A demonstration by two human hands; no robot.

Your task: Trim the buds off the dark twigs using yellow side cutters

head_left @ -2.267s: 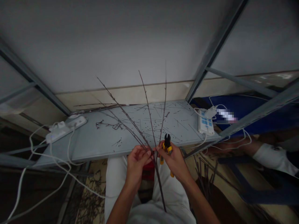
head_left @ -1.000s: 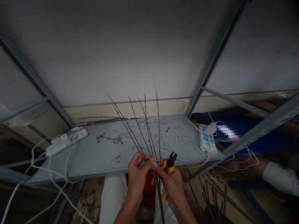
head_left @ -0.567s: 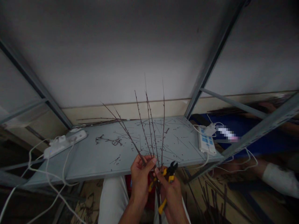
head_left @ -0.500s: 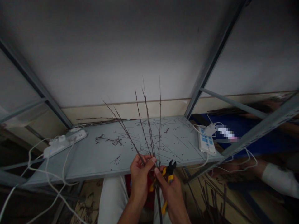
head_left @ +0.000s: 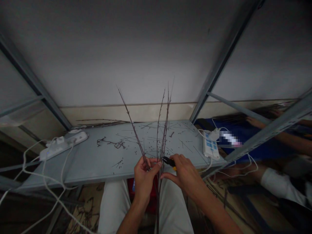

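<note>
Cable (head_left: 23, 163), white and smooth, loops at nine o'clock beside a glossy plastic power strip (head_left: 80, 138); a sleeve or a long twig catching there could drag it along the counter (head_left: 85, 162), whose grey top looks flat and hard. At ten o'clock lie wiry, curled scraps (head_left: 119, 144), kinked and likely brittle. The left hand (head_left: 143, 178), near six o'clock, has its fingers clamped on the branch (head_left: 158, 201), which stands between the hands, its dark stem pointing down over the lap and its slender, budded shoots fanning towards eleven and twelve. Pinched so close to the cutting head, the left fingertips could be nipped if the branch rolled or the aim slipped; a careless bend might snap a thin shoot. Just right of them, the pliers (head_left: 168, 161) show a stubby black metal head and a glimpse of yellow grip. The fingers of the right hand (head_left: 186, 172) curl over the grips, thumb held apart towards the stems; in this dim light I can't fairly say how hard they squeeze. At three o'clock, a boxy, blue-marked power strip sits near the edge, where stray clippings could lodge in its sockets.
</note>
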